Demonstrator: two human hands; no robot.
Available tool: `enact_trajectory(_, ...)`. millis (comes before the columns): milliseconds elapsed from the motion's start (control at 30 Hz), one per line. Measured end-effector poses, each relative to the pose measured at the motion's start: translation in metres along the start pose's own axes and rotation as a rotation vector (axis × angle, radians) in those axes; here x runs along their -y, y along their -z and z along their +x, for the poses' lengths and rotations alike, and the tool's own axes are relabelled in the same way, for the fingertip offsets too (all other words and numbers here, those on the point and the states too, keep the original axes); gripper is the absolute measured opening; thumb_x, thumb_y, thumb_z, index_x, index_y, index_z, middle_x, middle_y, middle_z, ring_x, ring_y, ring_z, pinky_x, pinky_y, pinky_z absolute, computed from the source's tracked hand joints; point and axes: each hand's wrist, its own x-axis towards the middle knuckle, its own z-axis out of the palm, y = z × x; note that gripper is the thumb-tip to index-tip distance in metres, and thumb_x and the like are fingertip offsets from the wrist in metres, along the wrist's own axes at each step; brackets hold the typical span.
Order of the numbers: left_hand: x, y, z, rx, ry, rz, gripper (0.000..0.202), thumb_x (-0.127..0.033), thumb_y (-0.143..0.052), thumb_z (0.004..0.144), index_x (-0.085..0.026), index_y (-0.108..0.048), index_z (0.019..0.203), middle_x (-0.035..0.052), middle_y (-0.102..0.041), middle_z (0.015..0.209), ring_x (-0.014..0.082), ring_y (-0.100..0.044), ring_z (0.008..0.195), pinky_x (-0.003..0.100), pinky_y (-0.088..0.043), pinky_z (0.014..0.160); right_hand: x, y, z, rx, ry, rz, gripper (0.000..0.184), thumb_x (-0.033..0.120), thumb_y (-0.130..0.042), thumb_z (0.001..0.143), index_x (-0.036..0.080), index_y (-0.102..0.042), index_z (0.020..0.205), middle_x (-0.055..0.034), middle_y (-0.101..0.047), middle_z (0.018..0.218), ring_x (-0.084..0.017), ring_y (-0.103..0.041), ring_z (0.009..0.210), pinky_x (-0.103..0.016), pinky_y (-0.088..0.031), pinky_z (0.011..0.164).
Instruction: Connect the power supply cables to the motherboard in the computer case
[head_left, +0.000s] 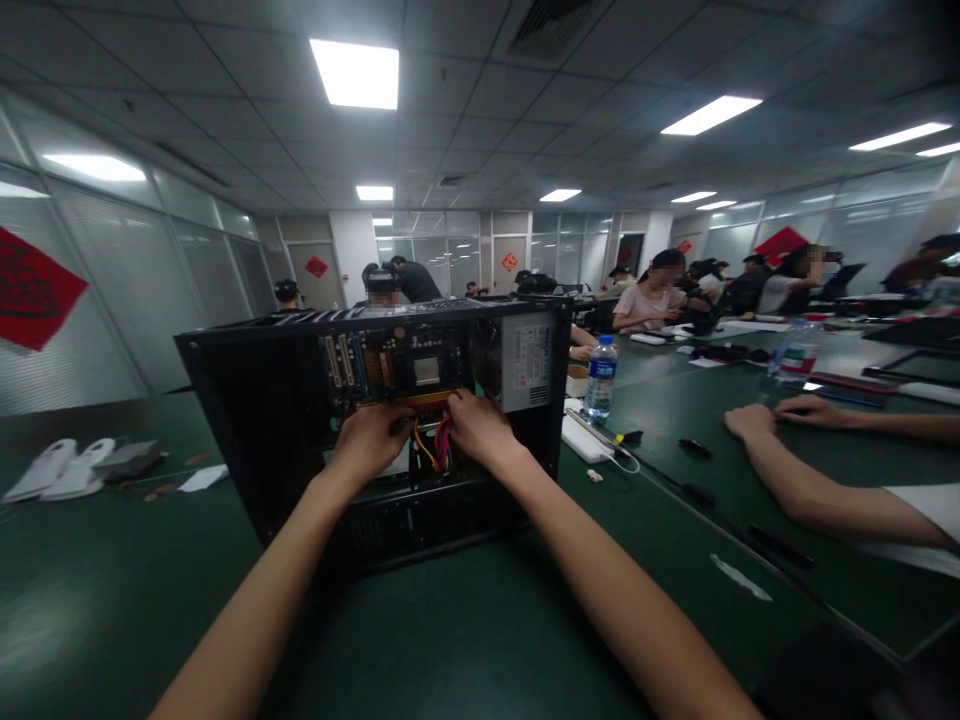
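Note:
A black computer case [247, 400] stands open toward me on the green table [450, 640]. Its motherboard [390, 365] shows at the back, with a silver power supply [529, 360] at the right. Both my hands reach inside. My left hand [367, 440] is curled at the lower edge of the board, by the yellow and red cables [435, 445]. My right hand [480, 430] is closed beside it on the same cable bundle. What the fingertips pinch is hidden.
A water bottle [600, 378] stands right of the case, beside a white power strip [585, 440]. A co-worker's forearms [810, 490] rest on the table at right. White objects [60, 470] lie at far left. Several people sit at tables behind.

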Motion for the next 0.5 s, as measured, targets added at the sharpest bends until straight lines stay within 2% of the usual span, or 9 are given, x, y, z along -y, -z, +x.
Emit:
enact_trajectory(100, 0.0, -0.007, 0.011, 0.106, 0.027, 0.076, 0.029, -0.033, -0.055, 0.093, -0.024, -0.074, 0.112, 0.0043, -0.075, 0.116, 0.0272, -0.069, 0.107, 0.038, -0.054, 0.091, -0.006, -0.009, 0.005, 0.021, 0.003, 0.018, 0.025, 0.013, -0.047, 0.09, 0.014, -0.063, 0.109, -0.0141, -0.065, 0.116, -0.026, -0.067, 0.1, -0.035, -0.053, 0.083)
enact_trajectory(267, -0.003, -0.015, 0.013, 0.241, 0.022, 0.158, 0.03, -0.033, -0.055, 0.092, -0.025, -0.073, 0.114, 0.0047, -0.074, 0.117, 0.0274, -0.069, 0.108, 0.036, -0.053, 0.09, -0.007, -0.018, 0.006, 0.05, 0.094, 0.029, 0.026, 0.023, -0.053, 0.09, 0.014, -0.066, 0.111, -0.0151, -0.066, 0.117, -0.026, -0.067, 0.101, -0.035, -0.052, 0.086)
enact_trajectory(500, -0.007, -0.019, 0.009, 0.267, -0.038, 0.231, 0.028, -0.029, -0.057, 0.091, -0.023, -0.074, 0.113, 0.0056, -0.076, 0.114, 0.028, -0.068, 0.11, 0.036, -0.05, 0.094, -0.002, -0.021, 0.001, 0.057, 0.144, 0.002, 0.027, 0.027, -0.055, 0.088, 0.015, -0.068, 0.109, -0.0141, -0.069, 0.11, -0.028, -0.069, 0.097, -0.035, -0.053, 0.079)
